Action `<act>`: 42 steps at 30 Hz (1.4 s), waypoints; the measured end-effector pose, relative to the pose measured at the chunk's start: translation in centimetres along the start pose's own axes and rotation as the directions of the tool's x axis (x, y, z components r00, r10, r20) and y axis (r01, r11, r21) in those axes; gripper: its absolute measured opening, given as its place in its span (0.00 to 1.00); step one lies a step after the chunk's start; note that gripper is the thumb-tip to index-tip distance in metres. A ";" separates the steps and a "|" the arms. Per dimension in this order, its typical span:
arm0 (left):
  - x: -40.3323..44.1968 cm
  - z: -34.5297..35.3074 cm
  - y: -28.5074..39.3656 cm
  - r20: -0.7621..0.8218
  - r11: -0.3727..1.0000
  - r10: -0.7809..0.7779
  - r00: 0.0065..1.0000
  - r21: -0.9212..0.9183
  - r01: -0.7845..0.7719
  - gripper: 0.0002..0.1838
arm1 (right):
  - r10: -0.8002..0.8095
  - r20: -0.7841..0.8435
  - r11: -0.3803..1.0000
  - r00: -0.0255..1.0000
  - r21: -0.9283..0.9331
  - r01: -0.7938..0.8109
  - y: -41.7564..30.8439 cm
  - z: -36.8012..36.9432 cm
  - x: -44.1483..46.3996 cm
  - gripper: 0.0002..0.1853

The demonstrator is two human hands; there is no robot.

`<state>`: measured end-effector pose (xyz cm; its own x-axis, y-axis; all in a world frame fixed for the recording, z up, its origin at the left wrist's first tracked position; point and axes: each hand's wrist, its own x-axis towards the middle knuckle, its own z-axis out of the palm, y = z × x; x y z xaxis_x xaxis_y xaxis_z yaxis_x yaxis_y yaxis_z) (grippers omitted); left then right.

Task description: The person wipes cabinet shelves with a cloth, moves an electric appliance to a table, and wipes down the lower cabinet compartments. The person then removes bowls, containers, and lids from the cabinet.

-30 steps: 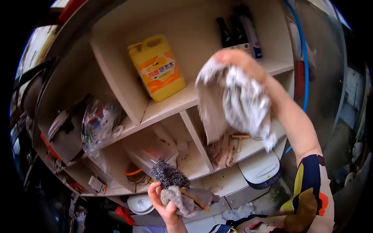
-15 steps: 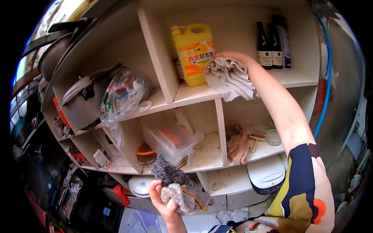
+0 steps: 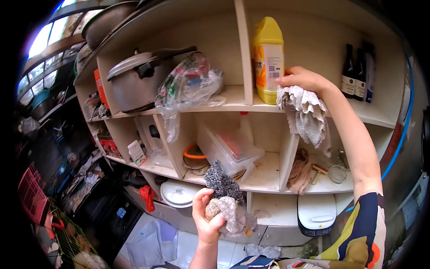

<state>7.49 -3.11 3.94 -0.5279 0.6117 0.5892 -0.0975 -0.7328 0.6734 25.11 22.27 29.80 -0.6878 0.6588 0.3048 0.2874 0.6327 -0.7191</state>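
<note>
My right hand point(image 3: 309, 81) is closed on a crumpled pale cloth point(image 3: 307, 114) that hangs below it over the shelf edge. Its fingertips touch the side of a yellow jug point(image 3: 269, 62) with an orange and white label, which stands upright beside the divider. My left hand point(image 3: 208, 219), lower down, is wrapped round a bundle: a dark grey mesh scourer point(image 3: 221, 181) sticks up at the top, and a grey cloth point(image 3: 230, 215) bunches below it.
Dark bottles point(image 3: 354, 76) stand on the upper shelf at right. Left of the divider are a pressure cooker point(image 3: 134, 83) and a plastic bag point(image 3: 190, 85). Below are clear containers point(image 3: 233, 150), a brown cloth point(image 3: 299, 172) and a glass jar point(image 3: 337, 174). A blue hose point(image 3: 406, 121) runs at right.
The view has shifted left. The jug has turned so its narrow label side shows, with my right hand at it. My left hand still holds its bundle.
</note>
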 end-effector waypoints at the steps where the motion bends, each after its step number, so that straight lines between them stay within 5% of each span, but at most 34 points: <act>1: 0.0 -0.3 0.2 0.001 1.000 0.003 1.000 -0.005 -0.003 0.33 | 0.007 -0.004 1.000 1.000 0.027 -0.007 0.3 0.1 0.7 0.32; 7: -0.3 -2.7 0.1 -0.063 0.997 0.020 0.998 0.081 -0.015 0.34 | -0.024 -0.071 0.999 0.997 0.024 0.026 0.0 1.8 1.3 0.29; 12: 0.0 -2.1 -0.2 -0.081 1.000 -0.022 0.996 -0.016 0.021 0.33 | -0.043 -0.201 0.999 0.979 -0.024 0.039 -0.1 2.8 0.0 0.28; 14: -0.5 -3.0 -0.8 -0.076 0.999 -0.051 0.996 -0.005 0.050 0.33 | -0.312 -0.504 0.950 0.805 -0.152 0.274 0.3 3.9 -2.2 0.25; 16: -1.2 -4.2 -1.8 -0.086 0.997 -0.069 0.994 -0.044 0.065 0.33 | -0.386 -0.519 0.911 0.763 -0.084 0.404 -0.4 4.5 -5.6 0.22; 17: -1.6 -4.8 -2.2 -0.094 0.993 -0.096 0.991 -0.072 0.089 0.34 | -0.467 -0.448 0.884 0.762 -0.242 0.400 1.0 4.3 -8.0 0.22; 18: -2.0 -5.6 -2.9 -0.097 0.991 -0.118 0.988 -0.069 0.111 0.34 | -0.467 -0.534 0.872 0.705 -0.144 0.468 1.5 6.0 -10.0 0.15; 23: -4.2 -6.5 -5.4 -0.103 0.968 -0.239 0.966 -0.109 0.228 0.39 | -0.175 -0.459 0.966 0.871 0.092 0.242 7.5 11.4 -18.6 0.08; 28: -6.2 -3.9 -7.3 -0.033 0.910 -0.395 0.918 -0.152 0.385 0.41 | 0.219 -0.452 0.847 0.865 0.528 0.061 14.6 16.8 -21.7 0.07; 32: -7.0 -3.0 -8.3 -0.023 0.864 -0.489 0.872 -0.151 0.481 0.43 | 0.325 -0.395 0.797 0.859 0.603 -0.025 18.5 19.4 -24.3 0.07; 34: -7.7 -2.4 -9.4 0.134 0.853 -0.448 0.884 -0.231 0.467 0.36 | 0.322 -0.382 0.822 0.866 0.567 -0.055 19.3 19.6 -25.1 0.08; 36: -8.2 -2.1 -10.5 0.094 0.767 -0.584 0.806 -0.260 0.587 0.29 | 0.337 -0.414 0.803 0.846 0.595 -0.028 19.3 19.6 -25.2 0.07; 42: -9.8 4.0 -12.4 0.362 0.512 -0.579 0.731 -0.536 0.671 0.20 | 0.347 -0.552 0.754 0.758 0.645 0.124 18.7 19.4 -24.2 0.09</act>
<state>17.21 1.14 -8.37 -0.0242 0.9790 0.2023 -0.8564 -0.1247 0.5011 34.20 10.24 -3.17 -0.0538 0.9439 0.3259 -0.2990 0.2962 -0.9071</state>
